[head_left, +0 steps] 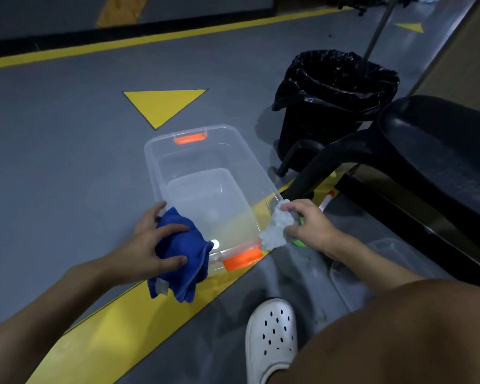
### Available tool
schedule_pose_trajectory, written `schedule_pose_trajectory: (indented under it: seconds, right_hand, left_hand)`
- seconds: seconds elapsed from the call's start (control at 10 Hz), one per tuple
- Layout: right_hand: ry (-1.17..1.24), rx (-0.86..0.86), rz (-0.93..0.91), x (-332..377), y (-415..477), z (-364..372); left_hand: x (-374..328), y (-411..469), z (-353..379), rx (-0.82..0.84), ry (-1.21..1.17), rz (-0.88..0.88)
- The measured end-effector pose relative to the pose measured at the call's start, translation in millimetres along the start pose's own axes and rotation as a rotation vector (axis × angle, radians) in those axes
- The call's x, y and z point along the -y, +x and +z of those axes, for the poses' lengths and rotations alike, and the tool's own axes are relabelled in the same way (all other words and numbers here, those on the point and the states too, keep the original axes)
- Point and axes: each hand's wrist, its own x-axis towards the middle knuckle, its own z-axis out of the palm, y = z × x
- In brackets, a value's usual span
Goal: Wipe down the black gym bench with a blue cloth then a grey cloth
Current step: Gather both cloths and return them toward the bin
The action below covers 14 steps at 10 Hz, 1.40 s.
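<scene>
Over clear bin (pixel 161 162): left fingers (pixel 175 230) clutch crumpled blue cloth (pixel 182 256); right fingers (pixel 290 207) seemingly pinch grey cloth (pixel 275 228).

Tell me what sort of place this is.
Probably a gym floor. A black padded bench stands at right, the grey floor carries yellow lines and triangle markings, and a bin lined with a black bag stands beside the bench.

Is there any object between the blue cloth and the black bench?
Yes. The blue cloth in the left hand has the clear bin and the right hand between it and the bench.
</scene>
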Motion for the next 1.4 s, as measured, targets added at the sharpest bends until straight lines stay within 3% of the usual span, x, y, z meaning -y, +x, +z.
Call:
schedule_pose_trajectory:
  seconds: [0.2,0.4,0.9,1.2,1.4]
  right_hand:
    - [-0.069,-0.086,-0.092,-10,0,4]
    - [-0.162,-0.100,-0.149,-14,1,8]
    - [-0.148,-0.069,-0.169,-16,1,2]
    - [-0.215,-0.035,-0.173,-19,-2,-1]
    - [-0.198,-0.069,-0.195,-11,-8,-17]
  left_hand:
    - [1,3,7,-0.008,0.235,0.143]
    - [4,3,3,0.077,0.305,0.175]
    - [0,8,-4,0.115,0.235,0.136]
    - [-3,10,-7,0.165,0.359,0.117]
    - [-14,12,-15,0.116,0.293,0.128]
